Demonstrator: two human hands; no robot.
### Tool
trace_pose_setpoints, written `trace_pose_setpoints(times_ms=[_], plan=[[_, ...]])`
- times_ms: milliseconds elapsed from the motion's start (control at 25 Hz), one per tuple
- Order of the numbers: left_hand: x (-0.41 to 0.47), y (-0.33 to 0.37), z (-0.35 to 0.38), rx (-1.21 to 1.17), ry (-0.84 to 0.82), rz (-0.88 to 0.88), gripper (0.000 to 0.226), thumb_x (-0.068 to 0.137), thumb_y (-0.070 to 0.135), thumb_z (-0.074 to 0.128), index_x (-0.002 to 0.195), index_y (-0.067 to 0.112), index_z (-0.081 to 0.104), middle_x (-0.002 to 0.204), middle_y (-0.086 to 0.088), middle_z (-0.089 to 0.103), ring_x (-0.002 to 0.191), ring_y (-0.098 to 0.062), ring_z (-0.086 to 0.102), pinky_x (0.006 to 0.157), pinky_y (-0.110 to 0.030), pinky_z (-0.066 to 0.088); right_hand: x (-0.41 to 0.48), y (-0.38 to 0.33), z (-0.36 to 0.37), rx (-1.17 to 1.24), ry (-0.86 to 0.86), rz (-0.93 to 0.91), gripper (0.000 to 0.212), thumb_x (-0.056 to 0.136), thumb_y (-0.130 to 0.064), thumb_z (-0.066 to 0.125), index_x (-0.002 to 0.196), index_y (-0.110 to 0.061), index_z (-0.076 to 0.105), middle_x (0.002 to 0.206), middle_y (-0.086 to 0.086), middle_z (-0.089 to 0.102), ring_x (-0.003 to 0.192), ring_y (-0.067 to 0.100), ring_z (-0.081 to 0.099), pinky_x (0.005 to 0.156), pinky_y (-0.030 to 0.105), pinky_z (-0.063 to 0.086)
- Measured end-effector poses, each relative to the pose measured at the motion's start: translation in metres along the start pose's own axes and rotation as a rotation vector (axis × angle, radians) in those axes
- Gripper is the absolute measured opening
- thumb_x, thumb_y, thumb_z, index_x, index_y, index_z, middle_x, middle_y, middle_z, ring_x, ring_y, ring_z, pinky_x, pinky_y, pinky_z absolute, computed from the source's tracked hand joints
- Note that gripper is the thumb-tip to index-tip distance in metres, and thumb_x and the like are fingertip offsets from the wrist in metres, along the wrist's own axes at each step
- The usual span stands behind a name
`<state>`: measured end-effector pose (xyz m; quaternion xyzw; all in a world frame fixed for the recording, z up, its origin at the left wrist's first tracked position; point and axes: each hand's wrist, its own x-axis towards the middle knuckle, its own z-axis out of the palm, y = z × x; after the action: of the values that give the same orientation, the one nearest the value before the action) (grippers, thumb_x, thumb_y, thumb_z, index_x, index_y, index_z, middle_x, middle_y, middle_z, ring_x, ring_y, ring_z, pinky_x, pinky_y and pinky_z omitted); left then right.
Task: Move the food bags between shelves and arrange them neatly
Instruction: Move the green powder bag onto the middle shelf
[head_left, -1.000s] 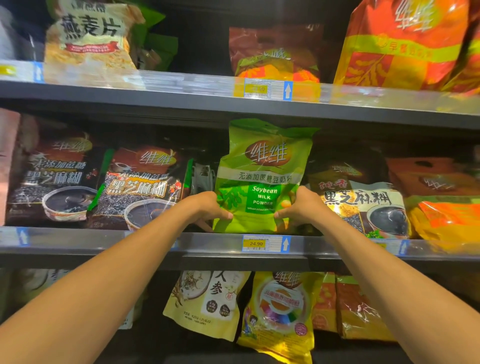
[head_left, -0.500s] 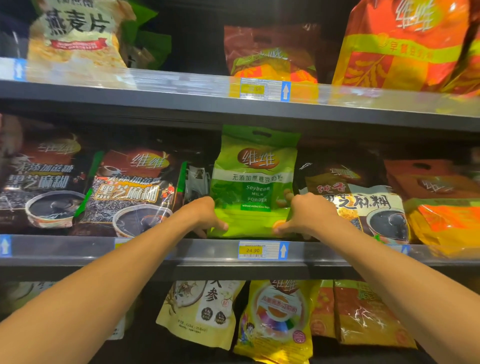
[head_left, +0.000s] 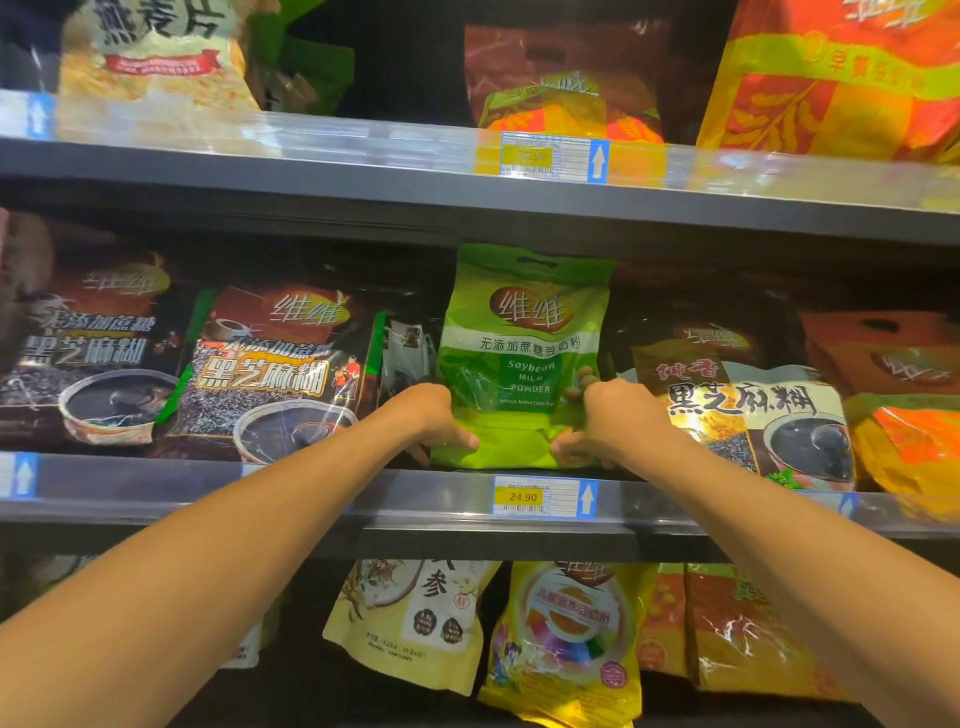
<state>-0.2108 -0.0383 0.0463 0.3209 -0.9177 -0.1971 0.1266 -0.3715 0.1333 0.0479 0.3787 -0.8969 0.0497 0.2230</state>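
Both bare arms reach up to the middle grey metal shelf (head_left: 415, 499), where a bright green plastic bag of soybean milk powder (head_left: 524, 353) stands upright, its bottom edge resting on the shelf just above a yellow price tag reading 24.90 (head_left: 522, 497). The left hand (head_left: 434, 415) clasps the bag's lower left corner, thumb pressed across the front and the other fingers curled out of sight behind it; the right hand (head_left: 605, 421) grips the lower right corner the same way, thumb on the front face, fingers wrapped around the edge. To the left of the green bag stands a dark glossy bag of black sesame paste with a bowl pictured on it (head_left: 270, 374), and a second, similar dark bag (head_left: 88, 353) stands further left. To the right, a black sesame bag with a cream label panel (head_left: 743, 405) sits close beside the green one, with orange bags (head_left: 904, 395) beyond it. On the shelf above are a pale oat-flake bag (head_left: 156, 57) and a large red and yellow bag (head_left: 841, 78); below hang a cream ginseng-printed pouch (head_left: 410, 623) and a yellow pouch (head_left: 566, 644).
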Motion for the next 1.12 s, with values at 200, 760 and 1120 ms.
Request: trace_pose_setpoints(times_ms=[200,760,1120], plan=[[0.011,0.006,0.002,0.081,-0.041,-0.019,0.065,0.095,0.044,0.072,0.132,-0.006,0.055,0.138,-0.022,0.058,0.08,-0.027,0.07,0.053,-0.026,0.052,0.008,-0.002,0.002,-0.047,-0.032,0.039,0.083,0.077,-0.074,0.073,0.13,-0.011,0.06,0.095,0.004,0.065,0.103,0.029,0.07,0.083,0.039,0.06],[-0.013,0.005,-0.003,0.071,0.017,0.007,0.046,0.093,0.044,0.075,0.101,0.003,0.056,0.097,-0.022,0.066,0.091,-0.027,0.072,0.059,-0.027,0.043,-0.019,-0.006,-0.013,0.002,-0.01,-0.014,0.057,0.084,-0.049,0.072,0.124,-0.01,0.063,0.1,0.005,0.068,0.084,0.026,0.065,0.076,0.034,0.058],[-0.096,-0.011,-0.027,0.001,0.261,0.251,0.061,0.097,0.041,0.069,0.15,0.018,0.049,0.148,-0.007,0.057,0.128,-0.027,0.06,0.1,-0.038,0.05,-0.046,-0.001,-0.019,0.224,0.158,-0.072,0.019,0.092,-0.036,0.07,0.096,-0.018,0.073,0.1,0.006,0.076,0.082,0.022,0.064,0.071,0.031,0.049]])
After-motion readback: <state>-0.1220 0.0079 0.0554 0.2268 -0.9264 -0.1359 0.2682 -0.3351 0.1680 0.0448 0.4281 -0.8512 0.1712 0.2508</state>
